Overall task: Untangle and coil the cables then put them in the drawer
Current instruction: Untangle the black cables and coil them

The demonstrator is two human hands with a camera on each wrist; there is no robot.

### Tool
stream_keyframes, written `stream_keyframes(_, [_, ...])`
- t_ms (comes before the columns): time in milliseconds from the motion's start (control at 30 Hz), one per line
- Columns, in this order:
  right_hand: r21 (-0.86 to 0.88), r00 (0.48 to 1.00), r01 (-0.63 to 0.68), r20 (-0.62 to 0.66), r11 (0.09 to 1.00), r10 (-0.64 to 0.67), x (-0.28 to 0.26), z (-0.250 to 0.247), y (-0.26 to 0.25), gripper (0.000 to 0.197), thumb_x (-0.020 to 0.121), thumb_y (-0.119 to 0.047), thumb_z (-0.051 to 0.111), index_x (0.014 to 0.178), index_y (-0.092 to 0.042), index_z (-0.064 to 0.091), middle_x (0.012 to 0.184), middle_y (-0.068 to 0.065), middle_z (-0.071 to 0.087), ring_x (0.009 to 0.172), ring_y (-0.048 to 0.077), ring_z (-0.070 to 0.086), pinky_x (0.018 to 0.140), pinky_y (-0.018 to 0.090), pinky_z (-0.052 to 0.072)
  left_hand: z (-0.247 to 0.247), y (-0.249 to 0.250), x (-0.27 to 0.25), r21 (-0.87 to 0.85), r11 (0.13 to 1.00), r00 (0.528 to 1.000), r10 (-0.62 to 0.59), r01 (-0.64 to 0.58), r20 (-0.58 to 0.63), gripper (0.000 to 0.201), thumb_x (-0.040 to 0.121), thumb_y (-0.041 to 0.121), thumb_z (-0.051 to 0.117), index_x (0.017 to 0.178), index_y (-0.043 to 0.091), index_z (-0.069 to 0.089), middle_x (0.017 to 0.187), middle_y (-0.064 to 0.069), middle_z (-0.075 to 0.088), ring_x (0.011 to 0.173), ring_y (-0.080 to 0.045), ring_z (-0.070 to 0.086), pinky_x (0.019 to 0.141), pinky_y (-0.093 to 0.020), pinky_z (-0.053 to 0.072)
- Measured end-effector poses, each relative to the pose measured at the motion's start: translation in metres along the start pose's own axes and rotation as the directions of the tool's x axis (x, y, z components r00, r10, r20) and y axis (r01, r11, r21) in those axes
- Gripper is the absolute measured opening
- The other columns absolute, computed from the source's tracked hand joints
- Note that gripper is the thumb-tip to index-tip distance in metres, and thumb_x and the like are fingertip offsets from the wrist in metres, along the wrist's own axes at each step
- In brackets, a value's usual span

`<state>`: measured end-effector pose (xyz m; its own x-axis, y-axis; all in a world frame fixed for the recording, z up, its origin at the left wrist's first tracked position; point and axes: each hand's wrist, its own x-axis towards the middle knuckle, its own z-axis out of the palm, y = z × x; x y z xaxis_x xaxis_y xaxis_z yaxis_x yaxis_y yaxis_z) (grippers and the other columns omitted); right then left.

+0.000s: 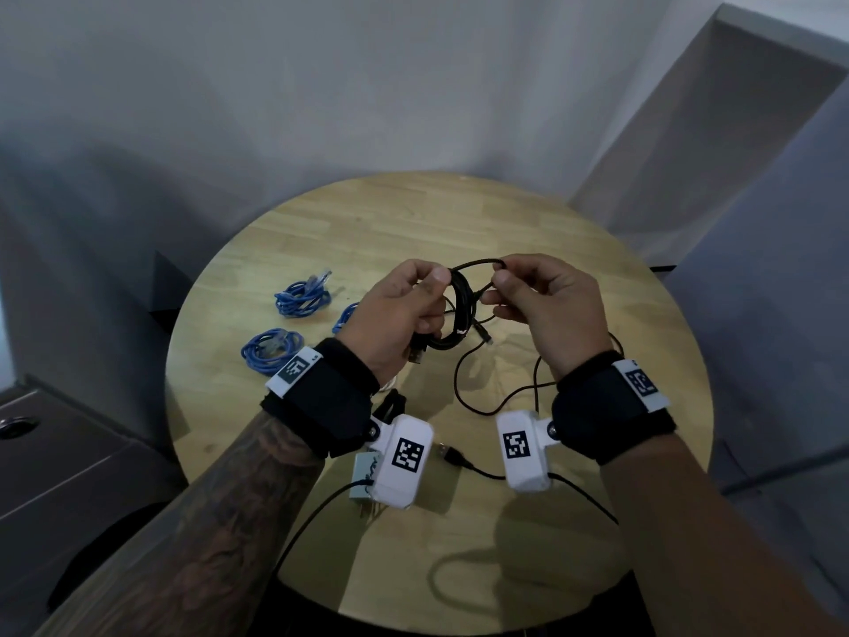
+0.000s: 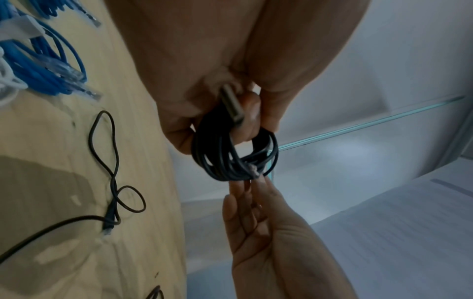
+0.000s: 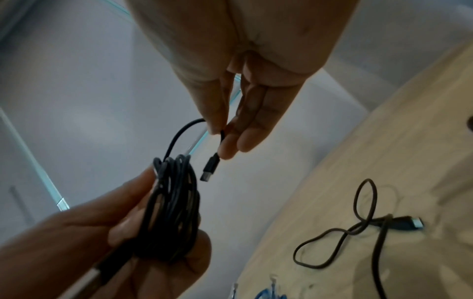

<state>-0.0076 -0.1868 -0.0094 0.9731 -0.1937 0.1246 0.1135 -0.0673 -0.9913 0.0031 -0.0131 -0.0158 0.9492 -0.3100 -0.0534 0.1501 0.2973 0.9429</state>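
Observation:
Above the round wooden table (image 1: 528, 250) my left hand (image 1: 404, 310) grips a black cable coil (image 1: 459, 310), its fingers curled round the loops; the coil (image 2: 230, 153) and its USB plug (image 2: 231, 105) show in the left wrist view. My right hand (image 1: 528, 291) pinches the free end of the same black cable (image 3: 189, 125) between thumb and finger, with the small plug (image 3: 210, 169) hanging just below the fingertips (image 3: 227, 149). The coil (image 3: 174, 208) sits about a hand's width left of that plug. Another black cable (image 1: 496, 388) lies loose on the table beneath my hands.
Blue cable bundles (image 1: 303, 298) (image 1: 271, 351) lie coiled on the table's left side. A black USB plug and cord (image 1: 452, 455) lie near the front, beside a small pale box (image 1: 363, 475). A dark cabinet (image 1: 55, 462) stands at the left and a white panel (image 1: 707, 131) at the right.

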Motion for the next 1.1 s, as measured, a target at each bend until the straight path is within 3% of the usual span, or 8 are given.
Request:
stream_keyframes(133, [-0.028,0.999,-0.028,0.017,0.999,0.028,-0.001,0.002,-0.001,0.008,0.094,-0.002,0.062,0.097,-0.008,0.067,0.077,0.005,0.070,0.060,0.015,0.069,0.055,0.024,0.052,0.002,-0.002,0.000,-0.007,1.000,0.999,-0.018,0.019,0.039,0.011,0.101,0.018,0.048,0.091,0.014,0.050,0.061,0.006,0.030,0.049,-0.007,0.028,0.058,-0.024,0.027])
stream_keyframes(333, [0.057,0.969,-0.191,0.170,0.980,0.179,-0.008,0.011,0.000,0.012,0.096,-0.006,0.058,0.100,-0.015,0.066,0.072,0.013,0.054,0.042,0.011,0.036,0.042,0.019,0.028,0.000,-0.003,0.000,-0.045,0.998,0.998,-0.039,0.041,0.051,0.011,0.102,0.015,0.046,0.093,0.011,0.051,0.065,0.004,0.040,0.049,-0.004,0.029,0.049,-0.014,0.030])
stream_keyframes(467, [0.054,0.965,-0.133,0.234,0.990,0.117,-0.014,0.018,-0.003,0.022,0.095,-0.019,0.064,0.117,-0.019,0.065,0.082,0.001,0.063,0.058,0.016,0.049,0.048,0.021,0.040,0.003,-0.003,0.002,-0.102,0.995,0.999,0.015,-0.019,-0.039,0.012,0.102,0.013,0.045,0.094,0.009,0.051,0.071,0.001,0.045,0.048,-0.003,0.031,0.046,-0.014,0.032])
stream_keyframes(533, [-0.050,0.965,-0.036,0.259,0.998,0.048,-0.019,0.023,0.000,0.047,0.084,-0.025,0.078,0.125,-0.023,0.056,0.098,0.009,0.067,0.080,0.023,0.064,0.069,0.026,0.056,0.006,-0.003,0.000,-0.071,0.997,0.998,0.009,-0.013,-0.061,0.012,0.102,0.016,0.046,0.093,0.012,0.053,0.063,0.003,0.049,0.045,-0.003,0.034,0.044,-0.015,0.034])
stream_keyframes(600, [-0.097,0.974,0.023,0.226,0.995,-0.001,-0.022,0.027,0.001,0.052,0.078,-0.026,0.084,0.121,-0.022,0.056,0.102,0.013,0.068,0.089,0.022,0.067,0.078,0.029,0.058,0.008,-0.004,-0.003,-0.086,0.996,0.998,-0.018,0.014,-0.054,0.012,0.102,0.018,0.047,0.093,0.013,0.054,0.056,0.007,0.049,0.043,-0.003,0.036,0.044,-0.015,0.035])
stream_keyframes(733, [-0.082,0.987,0.100,0.138,0.992,-0.088,-0.023,0.029,-0.005,0.024,0.089,-0.028,0.073,0.103,-0.011,0.063,0.079,0.000,0.066,0.069,0.008,0.062,0.062,0.021,0.050,0.013,-0.006,-0.004,-0.191,0.981,1.000,-0.021,0.021,0.001,0.013,0.103,0.013,0.042,0.096,0.008,0.052,0.058,0.005,0.041,0.047,-0.003,0.033,0.047,-0.014,0.031])
stream_keyframes(867, [-0.053,0.982,0.135,0.142,0.989,-0.127,-0.020,0.024,-0.006,0.018,0.101,-0.026,0.055,0.100,-0.008,0.056,0.073,0.001,0.064,0.067,0.019,0.061,0.063,0.033,0.050,0.018,-0.007,-0.004,-0.246,0.969,1.000,0.025,-0.026,-0.006,0.011,0.103,0.013,0.041,0.103,0.005,0.049,0.062,-0.002,0.031,0.048,-0.005,0.039,0.049,-0.014,0.033])
stream_keyframes(1100, [-0.132,0.980,0.176,0.121,0.975,-0.161,-0.011,0.016,-0.006,0.022,0.102,-0.027,0.052,0.083,-0.016,0.052,0.074,-0.001,0.055,0.067,0.015,0.050,0.063,0.034,0.045,0.014,-0.011,-0.004,-0.059,0.993,0.994,0.107,-0.105,0.022,0.028,0.082,0.013,0.065,0.105,0.011,0.049,0.068,0.007,0.052,0.048,-0.003,0.039,0.051,-0.016,0.035])
